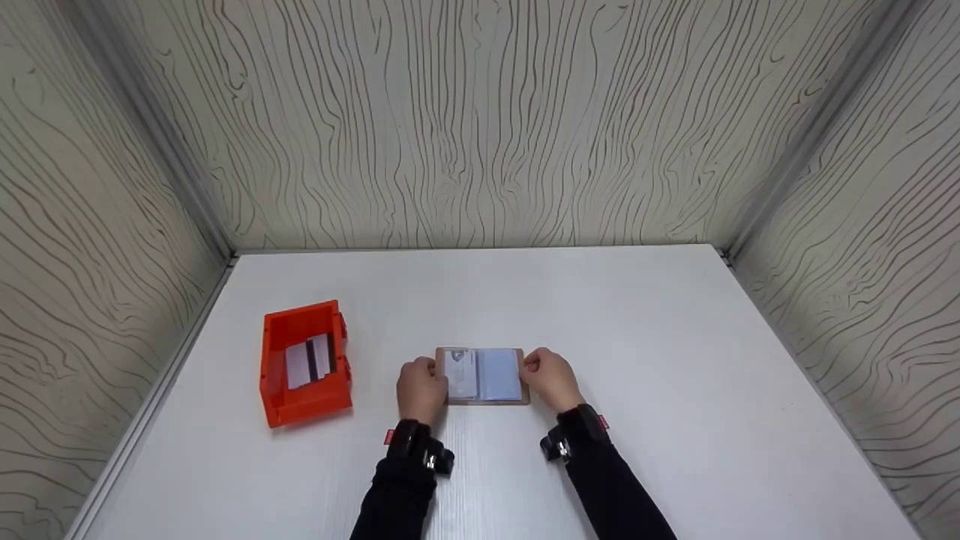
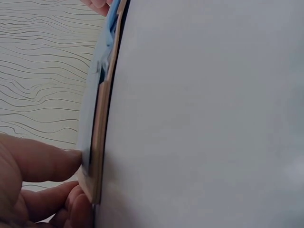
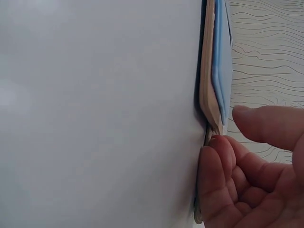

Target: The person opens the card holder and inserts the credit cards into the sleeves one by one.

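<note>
A brown card holder [image 1: 499, 403] lies spread open on the white table. A printed card shows in its left clear sleeve [image 1: 460, 373]; its right side has a pale blue sleeve [image 1: 500, 374]. My left hand [image 1: 421, 390] holds the left edge, thumb [image 2: 66, 164] on top and fingers curled at the cover's corner. At the right edge is my right hand [image 1: 553, 380]. In the right wrist view its curled fingers [image 3: 216, 166] grip the cover's edge, while the thumb [image 3: 266, 123] is raised over it. A thin strip of the cover runs beside those fingers, partly hidden.
An orange bin [image 1: 311, 409] stands on the table to the left, with several white cards [image 1: 300, 365] with dark stripes in it. Wood-patterned panels [image 1: 450, 127] wall the table at the back and both sides.
</note>
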The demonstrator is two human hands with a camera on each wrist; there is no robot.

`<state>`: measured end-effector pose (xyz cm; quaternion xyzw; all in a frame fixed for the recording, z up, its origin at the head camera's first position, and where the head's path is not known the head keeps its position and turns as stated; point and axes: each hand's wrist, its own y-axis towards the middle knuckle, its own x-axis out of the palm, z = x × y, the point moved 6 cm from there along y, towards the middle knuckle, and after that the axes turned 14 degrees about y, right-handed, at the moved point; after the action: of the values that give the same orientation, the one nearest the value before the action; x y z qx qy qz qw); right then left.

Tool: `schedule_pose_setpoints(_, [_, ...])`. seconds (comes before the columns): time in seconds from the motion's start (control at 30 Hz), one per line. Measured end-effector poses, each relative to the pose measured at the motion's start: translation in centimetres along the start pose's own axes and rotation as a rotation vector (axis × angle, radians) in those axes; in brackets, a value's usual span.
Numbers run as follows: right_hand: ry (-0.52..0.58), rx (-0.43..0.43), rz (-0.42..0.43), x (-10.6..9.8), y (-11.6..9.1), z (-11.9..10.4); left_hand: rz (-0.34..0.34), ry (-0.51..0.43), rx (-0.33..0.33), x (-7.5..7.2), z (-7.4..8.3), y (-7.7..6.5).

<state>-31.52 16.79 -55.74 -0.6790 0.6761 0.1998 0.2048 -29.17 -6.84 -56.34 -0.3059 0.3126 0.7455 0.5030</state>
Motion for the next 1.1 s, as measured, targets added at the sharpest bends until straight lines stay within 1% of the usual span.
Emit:
schedule_pose_setpoints(0.13, [0.006, 0.023, -0.006, 0.04, 0.14, 0.10, -0.010, 0.002, -0.004, -0.01, 0.07, 0.04])
schedule_pose_setpoints(0.53, [-0.007, -0.031, -0.024, 0.05, 0.18, 0.02, -0.053, -0.003, -0.015, -0.08, 0.10, 0.16])
schedule_pose_setpoints(0.7, [-0.011, -0.032, -0.023, 0.10, 0.19, 0.07, -0.067, -0.004, -0.024, -0.02, 0.07, 0.22])
schedule_pose_setpoints(0.87, [-0.016, -0.041, -0.017, 0.13, 0.08, -0.05, -0.040, -0.002, -0.003, -0.04, 0.03, 0.13])
schedule_pose_setpoints(0.97, [-0.028, -0.052, -0.012, 0.11, 0.05, -0.11, -0.008, -0.003, 0.014, -0.22, 0.02, 0.07])
schedule_pose_setpoints(1.1, [-0.025, -0.054, -0.006, 0.05, 0.14, -0.03, 0.015, -0.009, 0.024, -0.54, 0.06, 0.06])
